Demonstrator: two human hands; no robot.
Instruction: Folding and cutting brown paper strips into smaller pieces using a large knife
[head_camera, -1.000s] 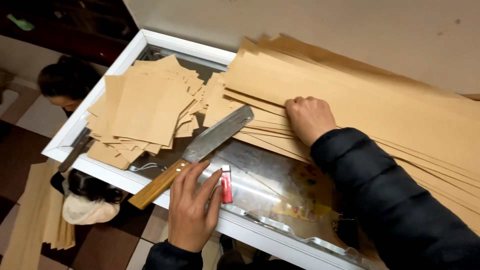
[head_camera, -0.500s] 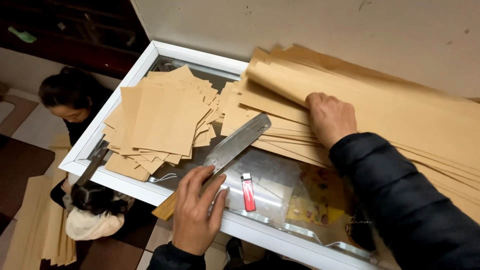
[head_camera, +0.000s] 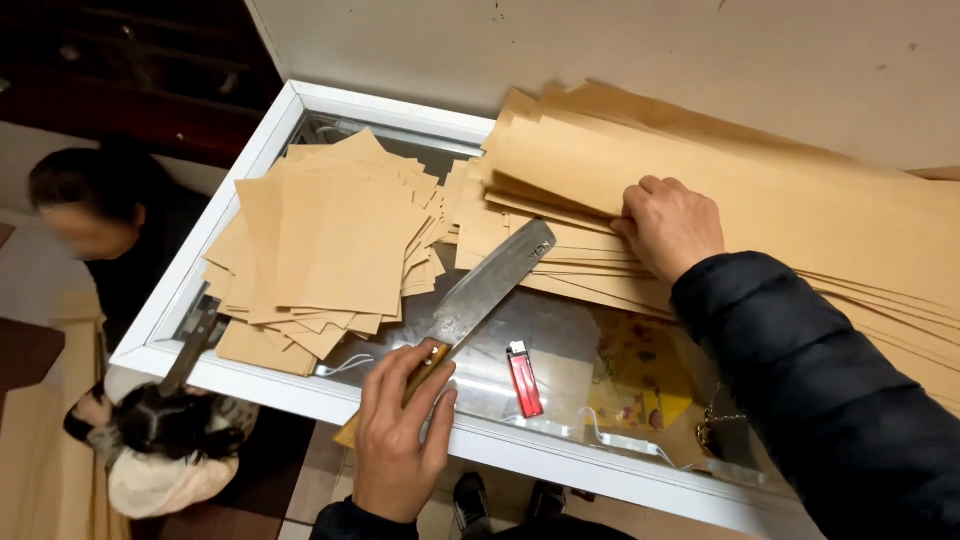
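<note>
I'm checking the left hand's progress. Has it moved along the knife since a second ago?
Yes. The left hand has moved onto the knife's wooden handle, nearer the white frame.

The left hand (head_camera: 398, 440) lies over the wooden handle of a large knife (head_camera: 470, 305), fingers spread, at the near edge of a white-framed glass counter (head_camera: 290, 395). The knife's broad steel blade slants up and right, its tip touching a long stack of tan sheets (head_camera: 800, 200). The right hand (head_camera: 668, 226), in a dark sleeve, presses down on that stack. A looser pile of smaller tan squares (head_camera: 320, 250) sits to the left. A red lighter (head_camera: 524, 378) lies on the glass just right of the handle. Another person (head_camera: 95, 215) sits low at the far left.
</note>
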